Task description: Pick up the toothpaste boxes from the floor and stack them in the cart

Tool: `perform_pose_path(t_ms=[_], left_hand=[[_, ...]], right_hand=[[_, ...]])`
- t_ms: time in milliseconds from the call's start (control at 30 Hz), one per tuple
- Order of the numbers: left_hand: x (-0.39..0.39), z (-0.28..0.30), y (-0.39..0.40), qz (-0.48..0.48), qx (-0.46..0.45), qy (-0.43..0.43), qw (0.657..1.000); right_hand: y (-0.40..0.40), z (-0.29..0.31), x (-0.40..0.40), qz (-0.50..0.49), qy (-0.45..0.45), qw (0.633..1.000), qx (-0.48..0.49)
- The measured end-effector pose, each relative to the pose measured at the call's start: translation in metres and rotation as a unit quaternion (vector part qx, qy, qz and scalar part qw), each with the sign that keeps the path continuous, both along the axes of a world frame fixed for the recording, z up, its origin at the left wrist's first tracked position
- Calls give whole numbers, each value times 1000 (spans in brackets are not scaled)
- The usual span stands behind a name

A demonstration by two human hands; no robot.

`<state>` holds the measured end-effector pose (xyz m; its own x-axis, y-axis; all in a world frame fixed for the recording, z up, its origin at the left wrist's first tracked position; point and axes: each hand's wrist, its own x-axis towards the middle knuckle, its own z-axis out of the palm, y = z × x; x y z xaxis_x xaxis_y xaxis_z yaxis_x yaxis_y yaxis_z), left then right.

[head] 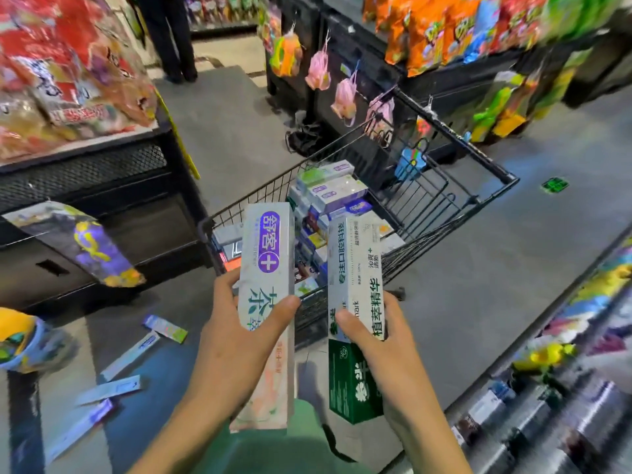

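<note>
The person stands right behind a black wire cart with a toothpaste box in each hand. The left hand grips a long pale box with a purple label, thumb across the front and fingers curled round the back. The right hand grips a white and green box the same way, thumb on the front. Both boxes stand nearly upright, with their long sides pointing up and away toward the cart, and their top ends already reach over the cart's near rim. The cart lies straight ahead of both hands, and I think neither hand is much nearer than the other. Inside, a pile of boxes fills the far left part, lying flat. The right side of the cart looks more open, so I guess the green box could go down there easily. To lie flat like the others, each box would need to tip forward and down over the rim. More boxes lie on the floor to the lower left, well apart from the cart, on the left hand's side. Shelves stand close on the left and right, so the way is narrow there.
</note>
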<state>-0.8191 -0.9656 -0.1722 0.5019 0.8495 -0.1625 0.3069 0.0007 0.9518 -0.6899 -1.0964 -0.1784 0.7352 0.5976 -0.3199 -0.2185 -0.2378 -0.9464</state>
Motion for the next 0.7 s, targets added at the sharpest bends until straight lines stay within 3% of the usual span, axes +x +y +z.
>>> perform_pose_path(t_ms=[333, 700], left_hand=[[65, -28, 77, 81, -103, -14, 991], [108, -45, 139, 64, -134, 4, 989]], right_hand=[[82, -11, 75, 91, 13, 995, -33], [143, -20, 145, 146, -21, 981, -124]])
